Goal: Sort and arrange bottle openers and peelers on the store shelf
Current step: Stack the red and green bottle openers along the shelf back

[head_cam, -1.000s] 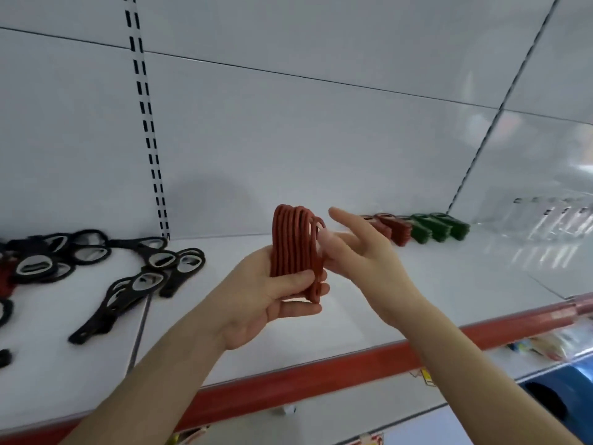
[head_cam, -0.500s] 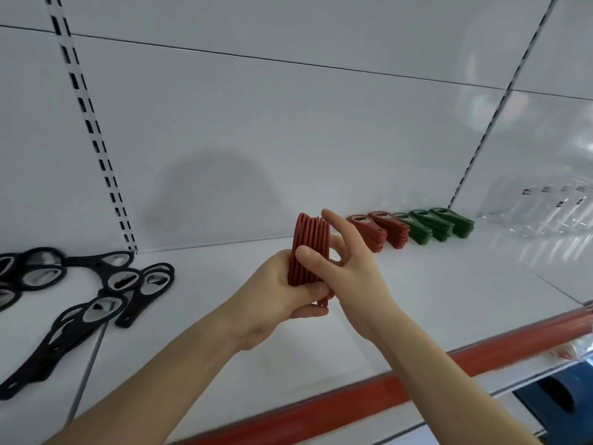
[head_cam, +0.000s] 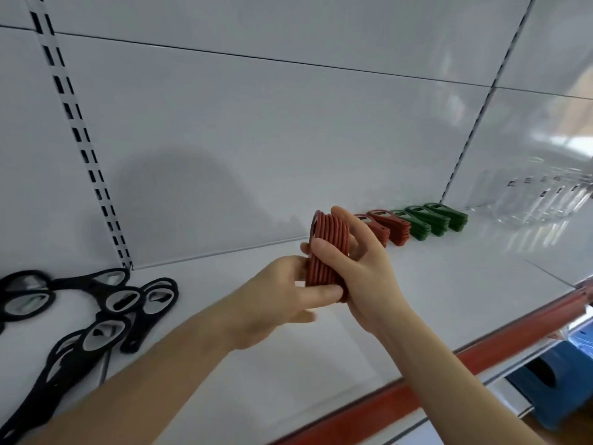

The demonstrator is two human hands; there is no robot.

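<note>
Now | our left hand (head_cam: 272,300) and right hand (head_cam: 362,271) both grip red opener stack (head_cam: 327,248) | edge-up over shelf (head_cam: 449,277) | black openers (head_cam: 122,300) loose at left

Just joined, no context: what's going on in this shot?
A person at a white store shelf holds a bundle of red openers on edge above it. The left hand grips it low and the right hand wraps over the top. Farther back to the right, neat red stacks and green stacks sit in a row by the back wall. Black openers lie loose at the left, unsorted.
</note>
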